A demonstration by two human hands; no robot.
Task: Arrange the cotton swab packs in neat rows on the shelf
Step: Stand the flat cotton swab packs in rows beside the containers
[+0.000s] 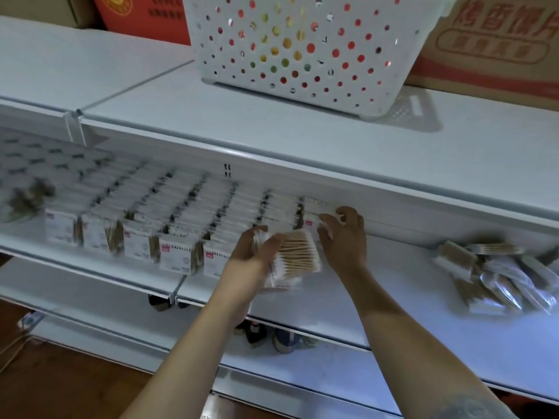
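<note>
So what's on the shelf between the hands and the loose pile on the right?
Nothing: the head view shows bare shelf between the hands and the pile.

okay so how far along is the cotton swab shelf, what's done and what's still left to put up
Mostly done: standing rows of packs fill the left and middle of the shelf. In hand: the left hand holds a swab pack, while the right hand grips a pack at the last row's end. Left: a loose pile on the right.
</note>
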